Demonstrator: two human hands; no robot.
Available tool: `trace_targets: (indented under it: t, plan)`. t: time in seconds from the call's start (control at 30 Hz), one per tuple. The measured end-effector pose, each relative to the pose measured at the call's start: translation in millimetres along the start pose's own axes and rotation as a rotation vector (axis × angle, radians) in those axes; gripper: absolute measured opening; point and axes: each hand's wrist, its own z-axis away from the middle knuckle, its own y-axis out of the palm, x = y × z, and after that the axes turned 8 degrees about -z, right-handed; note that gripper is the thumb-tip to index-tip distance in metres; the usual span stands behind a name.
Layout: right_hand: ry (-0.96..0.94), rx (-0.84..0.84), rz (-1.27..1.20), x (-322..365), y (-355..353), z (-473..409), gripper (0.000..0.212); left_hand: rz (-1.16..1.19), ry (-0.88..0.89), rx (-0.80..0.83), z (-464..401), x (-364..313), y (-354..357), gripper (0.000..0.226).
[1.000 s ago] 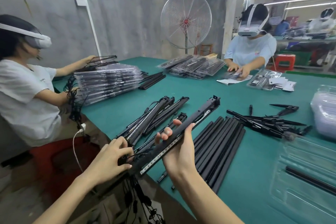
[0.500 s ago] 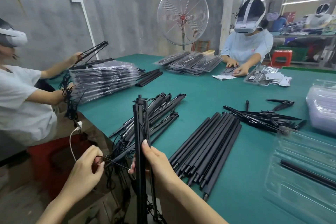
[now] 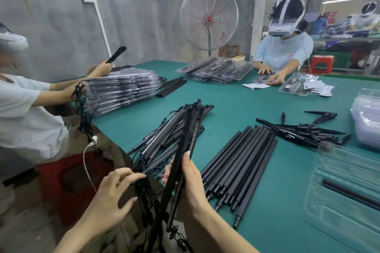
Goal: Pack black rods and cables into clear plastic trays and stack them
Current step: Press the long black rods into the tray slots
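Observation:
My right hand (image 3: 192, 183) grips a long black rod (image 3: 185, 148) that slants up and away over the table edge. Its black cable (image 3: 148, 197) hangs down off the edge, and my left hand (image 3: 114, 189) pinches that cable with its fingertips. Behind the rod lies a pile of rods with cables (image 3: 170, 131). A row of plain black rods (image 3: 240, 166) lies to the right on the green table (image 3: 236, 109). A clear plastic tray (image 3: 345, 191) at the right holds one black rod (image 3: 349, 192).
A person at the left holds a rod above a tall stack of filled trays (image 3: 121, 92). Another person (image 3: 285, 47) works at the far side beside more trays (image 3: 216, 71). Black spikes (image 3: 302, 131) and a stack of clear trays (image 3: 368, 117) lie at the right. A fan (image 3: 208, 19) stands behind.
The rod in my right hand has tilted from upright to slanting away to the right. My left hand has moved right and closed its fingertips on the hanging cable.

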Motion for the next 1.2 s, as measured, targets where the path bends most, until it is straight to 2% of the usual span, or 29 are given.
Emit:
trace_targets:
  t: [0.03, 0.07, 0.13, 0.2, 0.23, 0.3, 0.37, 0.43, 0.47, 0.5, 0.53, 0.6, 0.63, 0.67, 0.77, 0.83, 0.97, 1.1, 1.2]
  plan:
    - [-0.012, -0.032, -0.030, -1, 3, -2, 0.039, -0.044, 0.075, -0.003, -5, -6, -3, 0.030]
    - [-0.016, -0.054, 0.002, -2, 4, -4, 0.040, -0.074, 0.127, 0.011, -11, -10, -6, 0.031]
    - [-0.028, -0.086, 0.263, -6, 2, -5, 0.038, -0.100, 0.222, 0.058, -19, -17, -6, 0.034]
    - [-0.039, -0.104, 0.493, -11, -2, -1, 0.037, -0.099, 0.267, 0.092, -19, -17, -7, 0.014]
    - [-0.037, -0.106, 0.520, -13, -4, 3, 0.037, -0.062, 0.266, 0.109, -16, -18, -5, 0.015]
    - [-0.017, -0.088, 0.403, -15, -8, 10, 0.037, -0.111, 0.297, 0.164, -3, -21, 5, 0.014]
    - [0.025, -0.070, 0.288, -15, -6, 15, 0.034, -0.007, 0.185, 0.403, 10, -33, 9, 0.023]
    - [0.074, -0.042, 0.255, -16, -3, 20, 0.033, 0.331, 0.080, 0.670, 12, -42, 4, 0.021]
    - [0.090, -0.027, 0.267, -15, -1, 23, 0.033, 0.448, 0.058, 0.678, 7, -42, -2, 0.024]
    - [0.101, -0.018, 0.294, -15, 0, 26, 0.035, 0.522, 0.010, 0.553, 1, -40, -9, 0.030]
    - [0.117, -0.011, 0.309, -13, 1, 29, 0.038, 0.579, -0.031, 0.350, -6, -34, -12, 0.036]
    - [0.165, 0.009, 0.280, -8, 2, 34, 0.045, 0.481, -0.088, 0.000, -31, -24, -18, 0.044]
    - [0.207, 0.033, 0.236, -4, 4, 37, 0.046, 0.329, -0.093, -0.064, -47, -21, -19, 0.041]
    - [0.249, 0.068, 0.196, -1, 5, 40, 0.044, 0.165, -0.082, -0.025, -64, -19, -16, 0.035]
    - [0.321, 0.143, 0.160, 14, 9, 49, 0.041, -0.231, 0.018, 0.376, -101, -26, 13, 0.063]
    - [0.343, 0.136, 0.198, 30, 8, 53, 0.038, -0.323, 0.057, 0.510, -113, -28, 39, 0.062]
    - [0.366, -0.011, 0.207, 86, -3, 56, 0.040, -0.238, 0.015, 0.507, -121, -16, 60, 0.045]
    - [0.126, -0.145, 0.236, 146, -17, 50, 0.038, -0.220, 0.005, 0.490, -120, -12, 62, 0.043]
    - [-0.038, -0.155, 0.182, 184, -15, 53, 0.037, -0.188, 0.000, 0.477, -119, -14, 61, 0.043]
